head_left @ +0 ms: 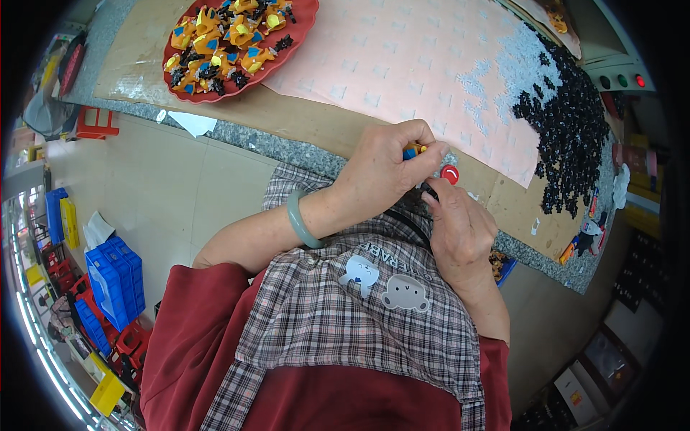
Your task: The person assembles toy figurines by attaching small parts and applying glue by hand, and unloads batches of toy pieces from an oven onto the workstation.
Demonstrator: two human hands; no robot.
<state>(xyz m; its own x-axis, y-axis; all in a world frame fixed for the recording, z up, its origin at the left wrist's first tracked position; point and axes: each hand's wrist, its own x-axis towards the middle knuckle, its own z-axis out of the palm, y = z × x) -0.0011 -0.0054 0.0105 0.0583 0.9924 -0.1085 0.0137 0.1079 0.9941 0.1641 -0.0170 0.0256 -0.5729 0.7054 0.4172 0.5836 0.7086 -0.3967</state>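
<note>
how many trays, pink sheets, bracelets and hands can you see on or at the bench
red tray of toy parts: 1
pink sheet: 1
green bracelet: 1
hands, left hand and right hand: 2
total: 5

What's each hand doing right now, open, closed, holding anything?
Left hand: closed on a small orange-and-blue toy piece.
Right hand: fingers curled, fingertips at a small black part beside the toy piece; firm hold cannot be told.

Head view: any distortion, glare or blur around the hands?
Head view: strong fisheye, table edge bows and corners go black; lighting soft, no hard shadows; slight glare on the cardboard by the red tray; left hand and right hand sharp.
</note>
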